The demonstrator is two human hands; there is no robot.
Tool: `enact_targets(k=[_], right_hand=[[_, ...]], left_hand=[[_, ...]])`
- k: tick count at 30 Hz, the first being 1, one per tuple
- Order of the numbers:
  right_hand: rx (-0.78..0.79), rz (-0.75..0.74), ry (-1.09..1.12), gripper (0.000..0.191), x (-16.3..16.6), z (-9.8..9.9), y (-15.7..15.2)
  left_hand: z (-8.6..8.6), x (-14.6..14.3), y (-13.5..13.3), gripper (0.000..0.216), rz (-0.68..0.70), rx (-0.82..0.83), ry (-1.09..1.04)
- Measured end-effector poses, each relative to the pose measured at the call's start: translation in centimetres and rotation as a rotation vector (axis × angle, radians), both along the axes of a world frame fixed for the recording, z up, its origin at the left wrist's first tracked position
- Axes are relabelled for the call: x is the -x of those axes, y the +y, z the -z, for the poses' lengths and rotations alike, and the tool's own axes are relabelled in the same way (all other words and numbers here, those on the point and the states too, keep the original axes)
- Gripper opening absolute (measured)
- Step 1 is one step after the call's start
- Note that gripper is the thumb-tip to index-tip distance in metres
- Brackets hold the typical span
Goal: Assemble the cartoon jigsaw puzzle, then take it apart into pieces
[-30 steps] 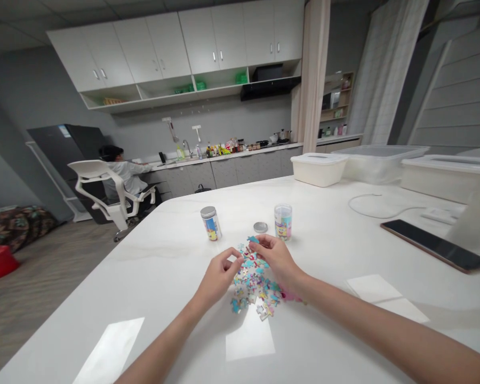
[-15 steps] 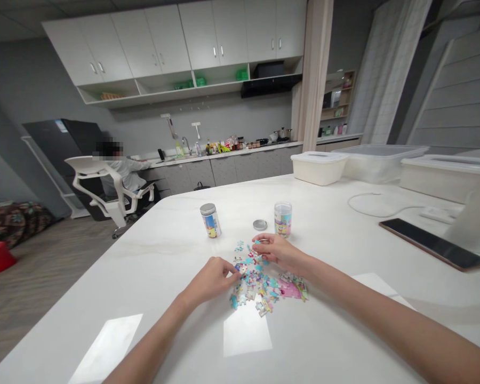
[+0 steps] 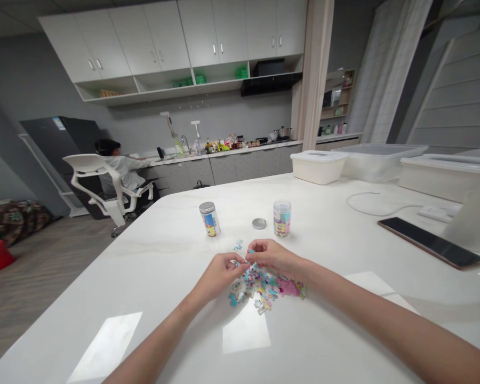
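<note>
Over a loose heap of jigsaw puzzle pieces, my two hands meet almost fingertip to fingertip. My right hand is closed in a pinch on a light-blue puzzle piece. Thumb and fingers of my left hand are pinched too, at a small puzzle piece mostly hidden by the fingertips. Some pink pieces lie together at the heap's right side, below my right wrist. A few pale-blue pieces lie apart, beyond my left hand.
Behind the heap stand a lidded picture jar and a clear open jar, with a silver lid between them. A phone, a white cable and plastic boxes occupy the right. A person sits at the far counter.
My right hand has come slightly down and left with the blue piece. My left hand has risen toward it, so the fingertips now nearly touch above the heap.
</note>
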State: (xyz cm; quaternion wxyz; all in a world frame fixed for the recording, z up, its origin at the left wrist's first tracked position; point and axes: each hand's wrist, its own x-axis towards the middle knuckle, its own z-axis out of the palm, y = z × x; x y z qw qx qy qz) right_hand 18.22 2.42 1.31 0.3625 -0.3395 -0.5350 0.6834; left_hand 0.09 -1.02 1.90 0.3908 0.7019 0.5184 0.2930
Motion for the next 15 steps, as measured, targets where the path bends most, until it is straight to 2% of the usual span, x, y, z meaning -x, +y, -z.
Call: enact_targets(k=[4,8,10,13,15], right_hand=[[0.005,0.106,0.094,0.036,0.0,0.1,0.4],[-0.002,0.299,0.122,0.039,-0.5,0.5,1.2],[-0.015,0.233,0.060,0.039,-0.6,0.6,1.1],[0.026,-0.031,0.032,0.035,-0.3,0.5,0.2],[0.056,-0.094,0.062,0.033,-0.2,0.4,-0.2]], left_hand=[[0.0,0.1,0.2,0.038,-0.003,0.047,-0.131],[-0.4,0.5,0.3,0.035,-0.035,0.055,-0.111],[-0.5,0.5,0.2,0.038,-0.048,0.058,-0.088],[-0.6,0.3,0.1,0.048,-0.033,0.052,-0.078],[-0.7,0.3,0.1,0.052,-0.018,0.051,-0.082]])
